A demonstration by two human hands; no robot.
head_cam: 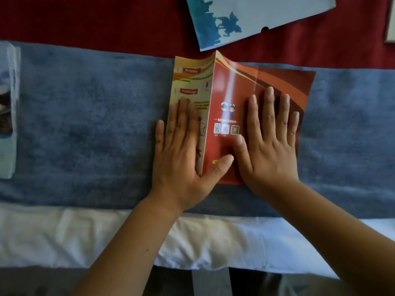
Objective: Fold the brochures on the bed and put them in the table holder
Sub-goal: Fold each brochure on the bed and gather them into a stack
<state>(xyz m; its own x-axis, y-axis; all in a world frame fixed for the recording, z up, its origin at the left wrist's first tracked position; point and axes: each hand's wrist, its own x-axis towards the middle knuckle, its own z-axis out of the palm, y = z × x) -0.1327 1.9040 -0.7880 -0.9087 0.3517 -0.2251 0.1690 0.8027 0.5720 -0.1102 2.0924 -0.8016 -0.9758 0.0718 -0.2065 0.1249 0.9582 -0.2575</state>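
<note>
Both hands are flat and spread out, so no real grip on anything – they're just pressing down. The left hand (181, 150) lies on the cream-coloured left panel of the red brochure (239, 116), fingers pointing toward the far side of the bed, with its thumb reaching across the raised fold onto the red middle panel. The right hand (271, 142) is palm-down on that red panel, fingers fanned out, thumb just beside the left thumb. The fold between the cream panel and the red one stands up like a little ridge running away from the person, so the left panel isn't folded flat yet. The right-most panel lies flat with a faint crease visible.

The brochure sits on a blue towel-like runner (85, 124) stretched across the bed from the left edge to the right. Nearer the person there's a white sheet (106, 238) along the bed's near edge, and beyond the runner a dark red cover (96, 22) – the brochure's far corner pokes just onto it. A pale sheet with a blue print (245, 18) lies on the red cover toward the far edge, tilted, apart from the brochure. At the left edge of the bed there's a stack of papers (8, 112) on the runner, too blurry to read. Lighting is dim, with a glare stripe on the red panel.
</note>
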